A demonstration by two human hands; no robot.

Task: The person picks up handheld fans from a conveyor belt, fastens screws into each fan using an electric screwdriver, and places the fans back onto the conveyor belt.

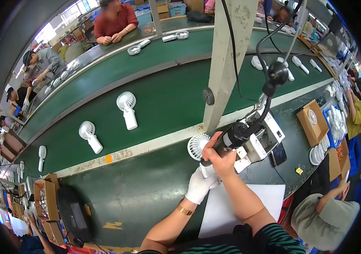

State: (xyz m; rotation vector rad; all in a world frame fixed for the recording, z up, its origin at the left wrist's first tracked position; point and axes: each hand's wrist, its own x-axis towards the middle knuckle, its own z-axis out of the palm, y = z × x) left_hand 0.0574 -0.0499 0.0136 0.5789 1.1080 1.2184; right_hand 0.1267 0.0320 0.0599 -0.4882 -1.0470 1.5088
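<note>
A white handheld fan [198, 146] is at the bench edge near the conveyor, its round grille pointing away from me. My left hand [201, 186], in a white glove, is closed around the fan's handle. In my bare right hand [223, 160] is a black electric screwdriver [234, 136], hanging from a cable and held over the handle. The screwdriver's tip and the spot beneath it are hidden by my fingers. Just to the right stands a white box-shaped device [260, 146] with an open tray of small parts.
Several white fans [126, 101] lie on the green conveyor belt [159, 110] beyond a painted post [227, 63]. A phone [279, 154], a white sheet [242, 209], a cardboard box [312, 122] and a black oval object [73, 213] are on the bench. Co-workers sit around.
</note>
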